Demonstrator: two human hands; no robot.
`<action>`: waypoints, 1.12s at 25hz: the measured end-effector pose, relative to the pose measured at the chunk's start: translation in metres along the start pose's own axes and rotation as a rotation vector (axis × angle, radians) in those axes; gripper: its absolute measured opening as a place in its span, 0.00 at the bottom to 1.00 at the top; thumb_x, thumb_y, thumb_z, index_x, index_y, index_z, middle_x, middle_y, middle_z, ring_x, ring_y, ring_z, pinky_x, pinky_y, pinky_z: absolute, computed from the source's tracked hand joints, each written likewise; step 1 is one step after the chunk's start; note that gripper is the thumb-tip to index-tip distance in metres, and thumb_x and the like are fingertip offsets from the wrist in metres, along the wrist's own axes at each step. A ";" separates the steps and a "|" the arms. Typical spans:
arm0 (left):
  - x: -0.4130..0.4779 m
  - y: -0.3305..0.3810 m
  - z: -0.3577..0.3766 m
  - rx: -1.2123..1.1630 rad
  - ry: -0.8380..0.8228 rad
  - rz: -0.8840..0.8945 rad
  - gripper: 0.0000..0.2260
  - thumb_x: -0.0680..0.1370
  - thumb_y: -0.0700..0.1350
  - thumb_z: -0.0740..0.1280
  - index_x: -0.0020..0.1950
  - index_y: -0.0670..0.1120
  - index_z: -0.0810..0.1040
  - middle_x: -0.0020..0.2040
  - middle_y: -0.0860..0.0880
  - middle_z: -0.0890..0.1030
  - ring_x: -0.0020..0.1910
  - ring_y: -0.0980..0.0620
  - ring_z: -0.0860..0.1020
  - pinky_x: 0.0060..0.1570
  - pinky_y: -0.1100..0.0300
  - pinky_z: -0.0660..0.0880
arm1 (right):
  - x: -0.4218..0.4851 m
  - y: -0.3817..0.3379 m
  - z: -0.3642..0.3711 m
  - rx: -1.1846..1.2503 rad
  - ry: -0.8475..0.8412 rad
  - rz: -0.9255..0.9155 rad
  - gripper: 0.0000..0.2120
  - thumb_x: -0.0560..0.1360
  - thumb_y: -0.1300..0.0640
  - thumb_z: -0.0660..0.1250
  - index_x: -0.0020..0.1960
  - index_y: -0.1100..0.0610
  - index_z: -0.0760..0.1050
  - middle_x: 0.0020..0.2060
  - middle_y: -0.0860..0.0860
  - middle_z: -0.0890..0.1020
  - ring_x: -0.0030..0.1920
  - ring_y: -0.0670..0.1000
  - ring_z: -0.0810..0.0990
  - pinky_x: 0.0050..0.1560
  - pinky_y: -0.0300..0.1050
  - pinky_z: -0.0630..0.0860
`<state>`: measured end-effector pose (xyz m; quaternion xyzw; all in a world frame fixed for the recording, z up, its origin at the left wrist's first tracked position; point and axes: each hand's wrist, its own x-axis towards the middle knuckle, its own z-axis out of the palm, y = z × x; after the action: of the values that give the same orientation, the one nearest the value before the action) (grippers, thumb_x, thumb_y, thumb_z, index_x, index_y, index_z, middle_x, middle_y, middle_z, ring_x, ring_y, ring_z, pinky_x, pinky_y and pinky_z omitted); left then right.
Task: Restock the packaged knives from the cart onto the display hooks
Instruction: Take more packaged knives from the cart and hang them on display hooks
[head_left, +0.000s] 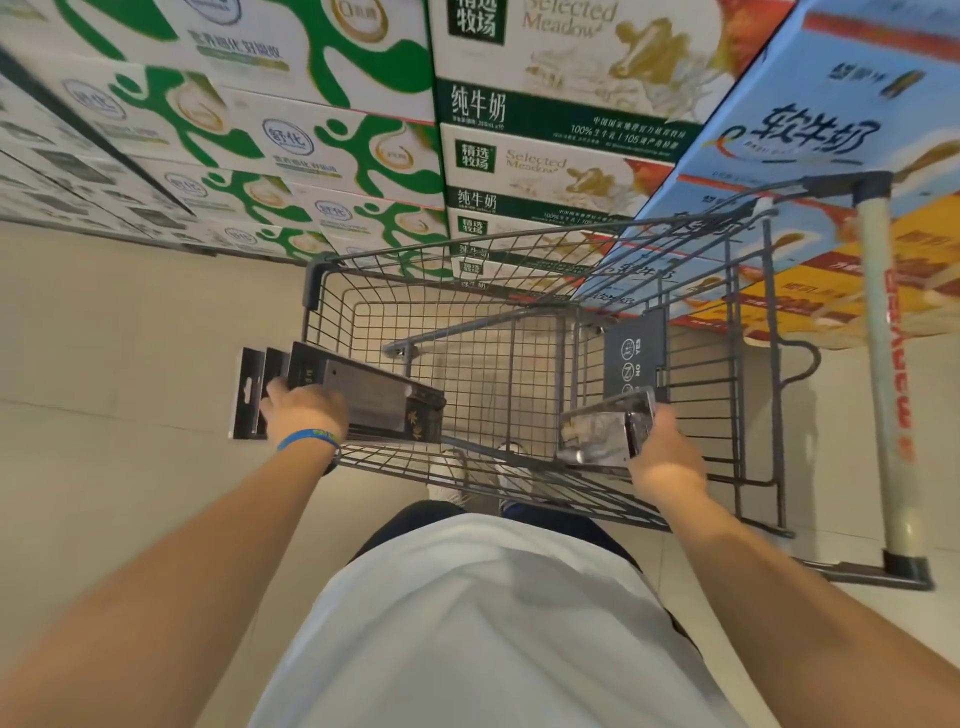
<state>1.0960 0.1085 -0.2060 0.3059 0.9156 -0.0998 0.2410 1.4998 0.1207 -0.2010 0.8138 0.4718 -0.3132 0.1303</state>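
A grey wire shopping cart stands on a pale tiled floor. Just beyond it, stacked green-and-white milk cartons rise from the floor, with blue cartons to their right.

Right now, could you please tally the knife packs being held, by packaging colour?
Black knife packs, gripped in a stack by the left hand: 3 visible
Clear shiny knife pack, gripped by the right hand: 1
Total: 4
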 end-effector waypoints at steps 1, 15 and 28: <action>-0.002 0.002 0.001 0.008 -0.003 0.002 0.18 0.80 0.48 0.60 0.65 0.39 0.76 0.72 0.41 0.64 0.67 0.40 0.65 0.64 0.44 0.70 | 0.000 -0.004 0.002 -0.035 0.003 -0.041 0.27 0.76 0.64 0.72 0.68 0.52 0.64 0.44 0.52 0.78 0.41 0.55 0.79 0.33 0.48 0.73; -0.004 0.004 0.014 -0.082 -0.236 0.340 0.12 0.79 0.53 0.67 0.59 0.48 0.76 0.50 0.44 0.83 0.50 0.41 0.81 0.51 0.50 0.77 | -0.003 -0.064 0.016 0.110 0.053 -0.102 0.09 0.83 0.50 0.65 0.55 0.51 0.83 0.38 0.48 0.79 0.36 0.52 0.76 0.37 0.43 0.69; -0.030 0.041 -0.118 -1.038 -0.172 0.680 0.25 0.68 0.60 0.77 0.45 0.37 0.83 0.36 0.45 0.82 0.33 0.55 0.76 0.35 0.56 0.75 | -0.065 -0.172 -0.061 0.783 -0.354 -0.768 0.07 0.68 0.54 0.81 0.46 0.47 0.89 0.55 0.45 0.86 0.59 0.45 0.83 0.60 0.45 0.78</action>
<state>1.0967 0.1642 -0.0900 0.4143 0.6735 0.4160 0.4491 1.3537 0.1970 -0.0987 0.5070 0.5535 -0.6206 -0.2267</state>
